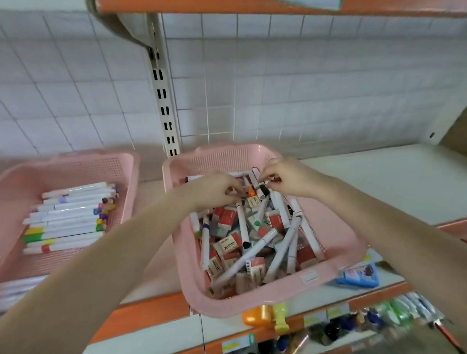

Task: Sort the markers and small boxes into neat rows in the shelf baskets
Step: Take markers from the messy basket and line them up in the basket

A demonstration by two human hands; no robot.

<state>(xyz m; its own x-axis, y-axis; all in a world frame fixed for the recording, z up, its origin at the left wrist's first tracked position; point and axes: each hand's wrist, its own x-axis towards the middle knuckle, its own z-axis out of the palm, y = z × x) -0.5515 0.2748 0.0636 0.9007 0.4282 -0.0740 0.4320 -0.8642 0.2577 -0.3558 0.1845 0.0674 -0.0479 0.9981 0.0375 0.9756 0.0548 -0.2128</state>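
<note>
A pink basket (343,242) in the middle of the shelf holds a jumble of white markers (256,249) and small red-and-white boxes (227,246). Both my hands reach into its far end. My left hand (214,189) curls its fingers over the pile, and what they hold is hidden. My right hand (285,179) pinches a white marker with a black cap (260,187). A second pink basket (13,184) at the left holds white markers (67,222) laid in a neat row.
The white shelf (386,187) runs on to the right of the middle basket. A blue packet (359,275) lies at its front edge. Orange and yellow items (266,314) hang below the basket. A lower shelf holds several small bottles (364,320).
</note>
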